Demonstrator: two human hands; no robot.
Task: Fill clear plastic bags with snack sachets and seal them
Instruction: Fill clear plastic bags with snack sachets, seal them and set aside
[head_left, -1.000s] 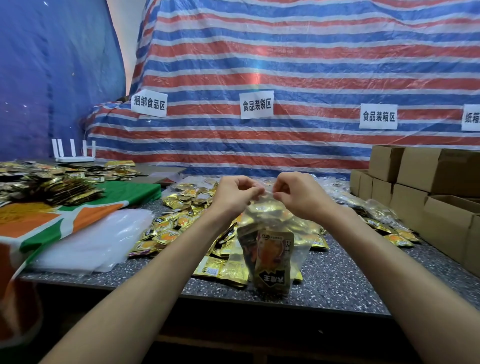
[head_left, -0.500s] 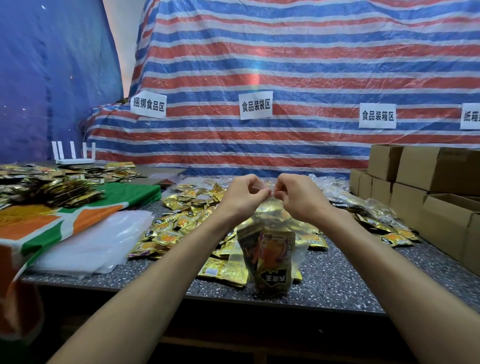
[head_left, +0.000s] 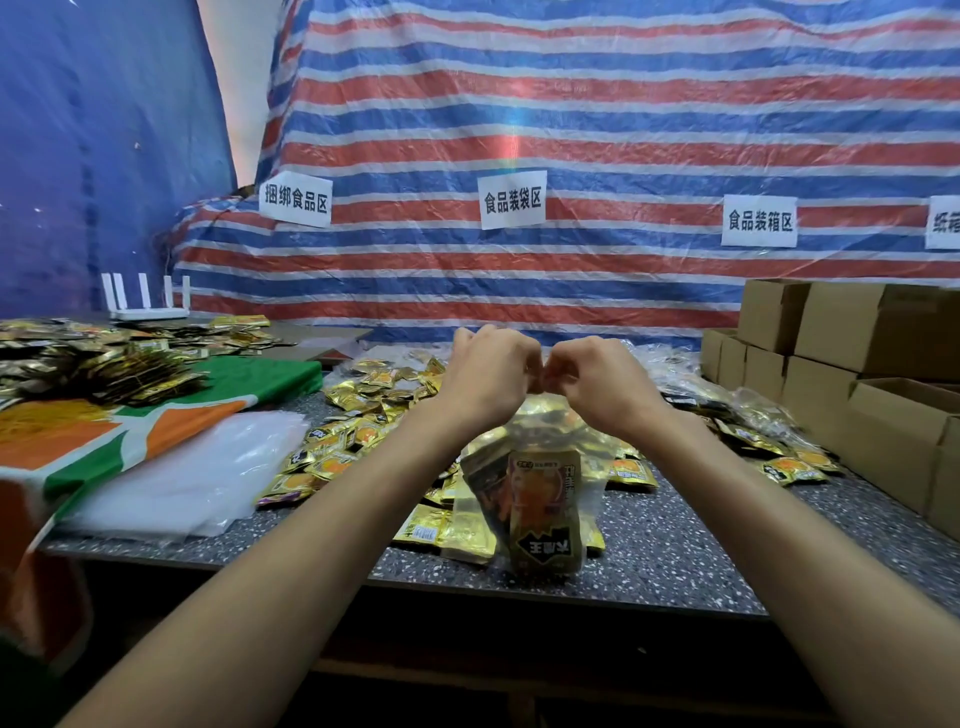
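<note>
A clear plastic bag filled with gold snack sachets stands upright near the table's front edge, an orange-and-gold sachet showing at its front. Above it, my left hand and my right hand meet fingertip to fingertip, both pinching the bag's top edge, fingers curled. The bag's mouth is hidden behind my knuckles. Loose gold sachets lie scattered on the table behind and to the left of the bag.
A stack of empty clear bags lies at the left on the speckled table. An orange-green cloth carries more sachets. Cardboard boxes line the right side, filled bags before them. A white router stands far left.
My two hands have drawn together along the bag's top edge until their fingertips touch. The bag stands in the same spot.
</note>
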